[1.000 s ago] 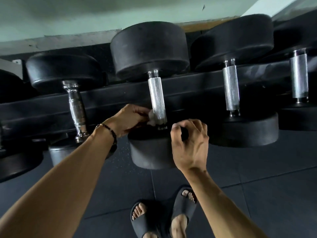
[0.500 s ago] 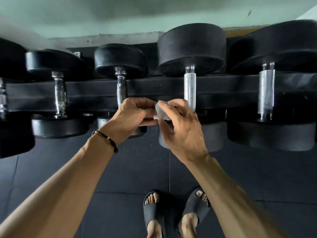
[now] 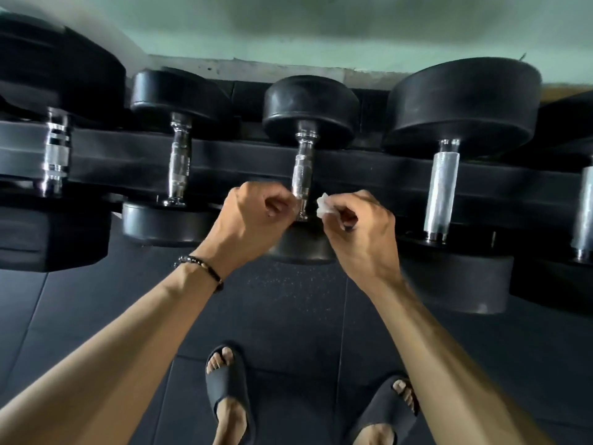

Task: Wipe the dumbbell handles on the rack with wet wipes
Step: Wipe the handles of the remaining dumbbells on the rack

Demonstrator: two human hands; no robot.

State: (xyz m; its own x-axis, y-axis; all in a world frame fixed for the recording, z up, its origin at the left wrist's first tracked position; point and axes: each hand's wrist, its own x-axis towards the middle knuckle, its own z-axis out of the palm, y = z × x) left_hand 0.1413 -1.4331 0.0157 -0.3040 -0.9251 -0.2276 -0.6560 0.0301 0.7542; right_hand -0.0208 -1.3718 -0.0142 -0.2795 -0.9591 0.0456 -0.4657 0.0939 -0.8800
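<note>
Several black dumbbells with chrome handles lie across a black rack (image 3: 231, 157). In the middle is a small dumbbell whose handle (image 3: 302, 170) stands between my two hands. My right hand (image 3: 357, 231) pinches a small crumpled white wet wipe (image 3: 323, 205) just right of the handle's lower end. Just left of that same end, my left hand (image 3: 255, 220), with a bead bracelet on the wrist, has its fingers curled and nothing visible in them. The wipe is close to the handle; I cannot tell whether they touch.
A smaller dumbbell handle (image 3: 179, 165) lies to the left, a thick one (image 3: 442, 187) to the right, and more at both edges. Below is a dark rubber floor (image 3: 96, 316), where my feet stand in black slides (image 3: 229, 390). A pale green wall (image 3: 321, 30) runs behind the rack.
My view has shifted left along the rack to a smaller dumbbell. The wipe, held between both hands half a second ago, is now in my right hand only; the hands have parted around the handle.
</note>
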